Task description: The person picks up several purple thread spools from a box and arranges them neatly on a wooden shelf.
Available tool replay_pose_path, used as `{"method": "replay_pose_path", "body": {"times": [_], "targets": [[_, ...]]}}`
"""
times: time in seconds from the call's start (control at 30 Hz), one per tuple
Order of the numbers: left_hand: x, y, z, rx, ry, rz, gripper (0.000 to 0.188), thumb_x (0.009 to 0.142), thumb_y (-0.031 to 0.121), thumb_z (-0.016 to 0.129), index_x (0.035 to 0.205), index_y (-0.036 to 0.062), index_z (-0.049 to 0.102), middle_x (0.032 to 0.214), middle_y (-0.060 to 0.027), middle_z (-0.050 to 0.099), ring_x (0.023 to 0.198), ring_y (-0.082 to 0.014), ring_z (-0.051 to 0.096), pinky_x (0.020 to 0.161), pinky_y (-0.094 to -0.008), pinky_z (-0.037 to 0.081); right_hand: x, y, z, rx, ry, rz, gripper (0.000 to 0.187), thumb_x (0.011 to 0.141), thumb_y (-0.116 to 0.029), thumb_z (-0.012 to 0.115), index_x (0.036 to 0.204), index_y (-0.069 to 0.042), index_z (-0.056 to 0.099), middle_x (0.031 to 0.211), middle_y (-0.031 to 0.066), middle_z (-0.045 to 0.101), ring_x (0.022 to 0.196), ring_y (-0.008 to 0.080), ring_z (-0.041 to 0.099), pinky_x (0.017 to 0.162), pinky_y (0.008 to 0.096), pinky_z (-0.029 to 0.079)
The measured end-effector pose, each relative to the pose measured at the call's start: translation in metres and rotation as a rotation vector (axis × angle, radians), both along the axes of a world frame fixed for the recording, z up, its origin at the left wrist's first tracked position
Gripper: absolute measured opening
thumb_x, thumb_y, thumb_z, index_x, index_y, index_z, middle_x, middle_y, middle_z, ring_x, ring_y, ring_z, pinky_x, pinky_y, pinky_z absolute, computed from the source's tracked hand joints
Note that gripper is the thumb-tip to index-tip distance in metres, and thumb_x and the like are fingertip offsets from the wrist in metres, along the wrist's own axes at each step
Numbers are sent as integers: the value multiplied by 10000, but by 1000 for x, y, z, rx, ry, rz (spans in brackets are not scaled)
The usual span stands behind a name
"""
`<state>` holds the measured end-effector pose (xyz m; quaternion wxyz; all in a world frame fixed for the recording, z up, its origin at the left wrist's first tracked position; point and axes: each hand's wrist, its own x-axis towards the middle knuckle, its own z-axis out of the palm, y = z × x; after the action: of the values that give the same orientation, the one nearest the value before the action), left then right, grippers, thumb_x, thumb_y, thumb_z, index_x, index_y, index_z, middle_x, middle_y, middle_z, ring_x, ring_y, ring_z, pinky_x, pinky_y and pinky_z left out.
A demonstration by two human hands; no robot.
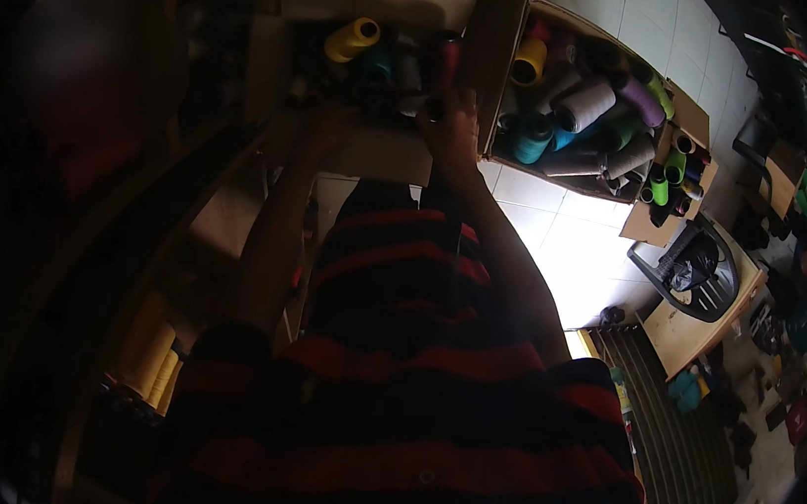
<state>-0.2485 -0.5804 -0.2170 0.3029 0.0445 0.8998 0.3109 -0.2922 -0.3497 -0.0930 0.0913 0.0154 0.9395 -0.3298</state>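
Observation:
An open cardboard box with spools of thread in it lies in front of me. Inside its near right corner, my right hand has its fingers curled round a spool of thread whose dark end shows. My left hand reaches over the box's near wall on the left; shadow hides its fingers and whatever they touch. A yellow spool rests on top toward the back. Beyond my right hand stands a dark red spool, with a teal spool lying between.
A second cardboard box, full of mixed spools, adjoins on the right. Past it sits a smaller carton with green spools. Farther right are a black plastic chair and a wooden board. Dark shelving flanks my left side.

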Motion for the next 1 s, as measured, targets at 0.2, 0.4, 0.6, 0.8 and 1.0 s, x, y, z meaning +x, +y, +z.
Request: {"method": "replay_pose_path", "body": {"times": [0.2,0.4,0.6,0.8,1.0], "targets": [[-20,10,-28,-139,-91,-193,316,881,271,514,1113,103,648,1049,-158,655,974,-320,628,911,-441,461,12,16,5,-84,-100,-83,369,736,-160,694,1042,-32,531,1061,209,476,947,406,555,777,485,476],[-7,-4,-63,-108,128,-196,317,877,290,516,1088,98,655,1115,-163,630,1015,-341,606,896,-439,475,17,10,13,-91,-31,-108,346,717,-124,713,1019,-51,561,1013,178,512,908,372,580,758,461,484],[-20,0,23,116,127,121,306,800,193,677,1050,25,621,1091,-161,618,996,-322,601,892,-394,473,20,14,15,-125,-7,-110,373,711,-147,715,1036,-47,561,1040,182,517,920,381,575,760,464,483],[-9,5,34,259,124,771,448,789,265,739,1104,4,556,1051,-133,608,1011,-242,585,889,-362,460,29,14,12,-133,-76,-92,419,735,-182,707,1082,-32,526,1093,209,491,956,411,558,793,480,478],[6,-38,-11,340,166,797,611,807,317,735,1237,-29,472,1181,-155,541,1118,-243,511,998,-353,383,38,2,-29,-207,-169,44,413,783,-197,670,1134,-43,518,1128,213,482,1008,409,546,858,482,467]]}}
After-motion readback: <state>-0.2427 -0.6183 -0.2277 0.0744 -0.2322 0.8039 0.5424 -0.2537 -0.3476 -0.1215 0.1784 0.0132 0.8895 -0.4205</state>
